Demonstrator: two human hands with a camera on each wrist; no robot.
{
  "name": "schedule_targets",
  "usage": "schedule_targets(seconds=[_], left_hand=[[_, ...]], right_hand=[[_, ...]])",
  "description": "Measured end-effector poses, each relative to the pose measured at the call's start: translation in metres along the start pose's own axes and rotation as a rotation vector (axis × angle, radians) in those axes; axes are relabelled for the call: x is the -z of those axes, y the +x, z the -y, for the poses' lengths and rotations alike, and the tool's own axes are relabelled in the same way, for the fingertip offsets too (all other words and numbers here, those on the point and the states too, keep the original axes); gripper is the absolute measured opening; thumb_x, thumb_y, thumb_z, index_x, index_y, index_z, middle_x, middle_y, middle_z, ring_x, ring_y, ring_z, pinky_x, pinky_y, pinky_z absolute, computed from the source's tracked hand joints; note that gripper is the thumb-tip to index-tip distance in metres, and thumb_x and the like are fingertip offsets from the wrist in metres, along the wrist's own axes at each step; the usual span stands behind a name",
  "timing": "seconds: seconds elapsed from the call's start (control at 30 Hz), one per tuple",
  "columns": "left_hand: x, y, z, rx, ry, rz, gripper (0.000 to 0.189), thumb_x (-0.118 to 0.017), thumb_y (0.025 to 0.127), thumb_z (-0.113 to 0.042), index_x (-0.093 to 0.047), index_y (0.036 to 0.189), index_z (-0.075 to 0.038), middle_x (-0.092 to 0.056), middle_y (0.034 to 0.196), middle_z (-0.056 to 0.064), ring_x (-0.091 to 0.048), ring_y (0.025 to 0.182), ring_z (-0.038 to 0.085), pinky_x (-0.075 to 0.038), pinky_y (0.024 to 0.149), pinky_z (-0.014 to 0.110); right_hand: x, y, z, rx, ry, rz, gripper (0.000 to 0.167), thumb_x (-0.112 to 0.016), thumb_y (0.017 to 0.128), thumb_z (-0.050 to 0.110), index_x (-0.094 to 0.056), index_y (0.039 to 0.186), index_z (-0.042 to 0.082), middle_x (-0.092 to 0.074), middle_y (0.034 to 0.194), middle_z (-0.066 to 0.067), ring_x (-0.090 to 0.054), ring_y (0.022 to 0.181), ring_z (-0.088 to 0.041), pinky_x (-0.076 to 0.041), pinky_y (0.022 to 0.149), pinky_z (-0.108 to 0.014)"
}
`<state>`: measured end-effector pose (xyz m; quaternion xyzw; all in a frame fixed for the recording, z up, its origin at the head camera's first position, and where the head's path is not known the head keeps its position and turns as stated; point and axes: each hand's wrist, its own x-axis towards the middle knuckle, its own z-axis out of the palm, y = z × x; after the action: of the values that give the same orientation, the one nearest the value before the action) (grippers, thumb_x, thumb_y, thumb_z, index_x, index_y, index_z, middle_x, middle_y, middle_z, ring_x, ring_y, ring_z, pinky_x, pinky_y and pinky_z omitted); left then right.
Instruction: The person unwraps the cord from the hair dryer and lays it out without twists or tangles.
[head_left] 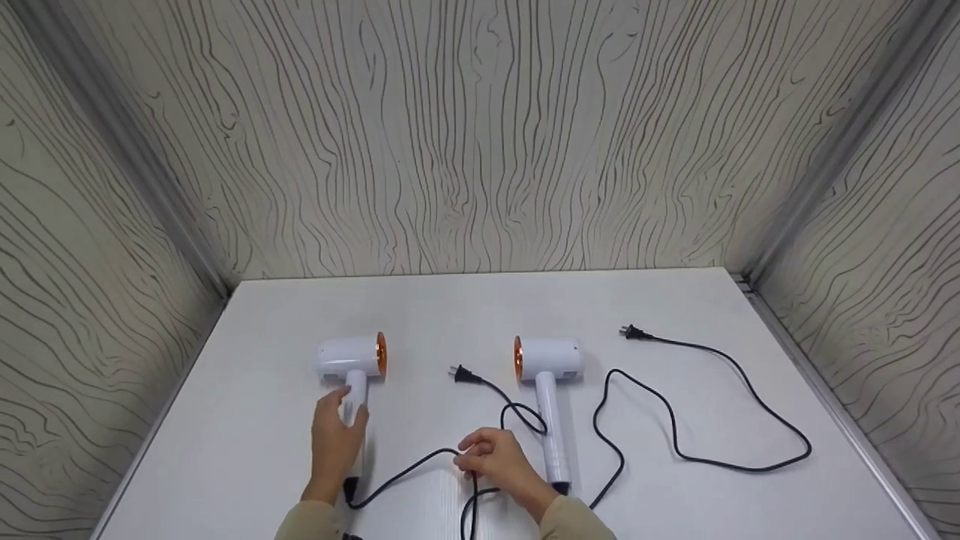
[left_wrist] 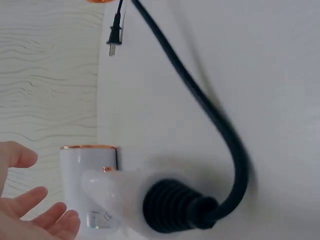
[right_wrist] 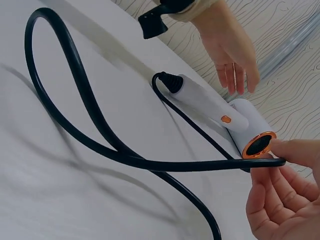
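Note:
A white hair dryer (head_left: 346,354) with an orange-rimmed nozzle lies on the left of the table, its nozzle facing right. Over its handle hovers my left hand (head_left: 335,442), fingers spread; the left wrist view shows this hand (left_wrist: 37,210) apart from the handle. My right hand (head_left: 501,459) pinches the black power cord (head_left: 405,470) between thumb and fingers, right of that dryer. In the right wrist view the lifted cord (right_wrist: 195,165) makes a loop above the table. The cord's lower part runs out of the head view.
A second white hair dryer (head_left: 551,357) lies to the right, nozzle facing left. A black plug (head_left: 466,375) rests between the dryers. Another plug (head_left: 636,332) and its winding cord (head_left: 675,427) spread across the right side. Patterned walls (head_left: 480,135) enclose the white table (head_left: 442,307).

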<state>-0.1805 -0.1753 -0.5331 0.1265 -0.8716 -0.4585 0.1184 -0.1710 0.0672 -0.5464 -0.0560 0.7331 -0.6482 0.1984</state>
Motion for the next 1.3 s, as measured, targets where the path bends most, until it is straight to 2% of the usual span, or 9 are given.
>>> schedule_targets(seconds=[0.13,0.33,0.43,0.6,0.77,0.87,1.0,1.13,1.3], left_hand=[[-0.014,-0.03,-0.012,-0.108,-0.044,0.037,0.027,-0.063,0.088,-0.004,-0.061,0.114,0.002,-0.067,0.11,0.019,-0.065,0.1,0.026,-0.058,0.087,0.035],[-0.029,-0.058,-0.013,-0.177,-0.15,0.305,0.021,-0.065,0.088,-0.008,-0.066,0.105,0.004,-0.072,0.094,0.014,-0.063,0.079,0.002,-0.055,0.07,0.016],[-0.035,-0.067,-0.011,-0.19,-0.16,0.381,0.02,-0.064,0.089,-0.01,-0.066,0.104,0.004,-0.072,0.091,0.012,-0.061,0.077,-0.002,-0.054,0.068,0.015],[-0.041,-0.076,-0.009,-0.142,-0.185,0.479,0.027,-0.065,0.09,-0.018,-0.065,0.105,0.004,-0.071,0.091,0.011,-0.061,0.077,-0.001,-0.053,0.067,0.016],[-0.047,-0.082,-0.008,-0.048,-0.173,0.613,0.04,-0.073,0.084,-0.024,-0.064,0.108,0.007,-0.07,0.09,0.01,-0.06,0.076,0.007,-0.051,0.064,0.017],[-0.051,-0.085,-0.007,-0.025,-0.144,0.624,0.038,-0.076,0.08,-0.018,-0.065,0.106,0.007,-0.07,0.085,0.008,-0.059,0.074,0.009,-0.05,0.062,0.017],[-0.055,-0.087,-0.007,-0.039,-0.117,0.575,0.031,-0.074,0.075,-0.008,-0.068,0.101,0.008,-0.071,0.081,0.009,-0.061,0.071,0.009,-0.05,0.059,0.016],[-0.056,-0.088,-0.008,-0.05,-0.142,0.547,0.03,-0.069,0.072,-0.001,-0.068,0.1,0.011,-0.073,0.081,0.013,-0.065,0.071,0.01,-0.053,0.059,0.017],[-0.058,-0.088,-0.009,0.01,-0.229,0.523,0.033,-0.065,0.074,0.002,-0.067,0.105,0.012,-0.072,0.085,0.013,-0.063,0.073,0.009,-0.051,0.06,0.014]], right_hand=[[0.0,0.004,0.009,-0.004,0.06,-0.034,0.027,-0.07,0.083,0.005,-0.06,0.1,-0.014,-0.07,0.073,0.003,-0.061,0.06,-0.003,-0.055,0.06,-0.017],[0.0,0.009,0.015,0.026,0.093,-0.077,0.027,-0.07,0.084,0.006,-0.061,0.1,-0.013,-0.073,0.08,-0.003,-0.064,0.064,-0.004,-0.054,0.063,-0.018],[-0.001,0.01,0.015,0.034,0.102,-0.073,0.028,-0.07,0.084,0.007,-0.061,0.102,-0.013,-0.074,0.084,-0.007,-0.066,0.066,-0.004,-0.054,0.064,-0.018],[-0.003,0.01,0.014,0.044,0.116,-0.057,0.03,-0.067,0.087,0.006,-0.06,0.107,-0.014,-0.074,0.095,-0.017,-0.067,0.07,-0.004,-0.054,0.065,-0.017],[-0.003,0.01,0.012,0.047,0.105,-0.029,0.031,-0.059,0.093,0.007,-0.059,0.116,-0.013,-0.071,0.109,-0.023,-0.069,0.079,-0.005,-0.057,0.071,-0.022],[-0.003,0.009,0.011,0.054,0.097,-0.01,0.032,-0.055,0.095,0.008,-0.058,0.119,-0.012,-0.069,0.114,-0.024,-0.07,0.086,-0.01,-0.059,0.077,-0.028],[-0.002,0.006,0.012,0.069,0.092,0.014,0.034,-0.055,0.095,0.009,-0.057,0.122,-0.012,-0.066,0.118,-0.026,-0.071,0.093,-0.017,-0.059,0.081,-0.03],[-0.001,0.002,0.01,0.077,0.096,0.03,0.036,-0.055,0.095,0.009,-0.055,0.123,-0.013,-0.065,0.119,-0.028,-0.07,0.094,-0.018,-0.058,0.078,-0.025],[0.004,-0.002,0.002,0.089,0.08,0.01,0.035,-0.057,0.094,0.008,-0.055,0.121,-0.015,-0.065,0.116,-0.03,-0.069,0.09,-0.011,-0.058,0.076,-0.024]])
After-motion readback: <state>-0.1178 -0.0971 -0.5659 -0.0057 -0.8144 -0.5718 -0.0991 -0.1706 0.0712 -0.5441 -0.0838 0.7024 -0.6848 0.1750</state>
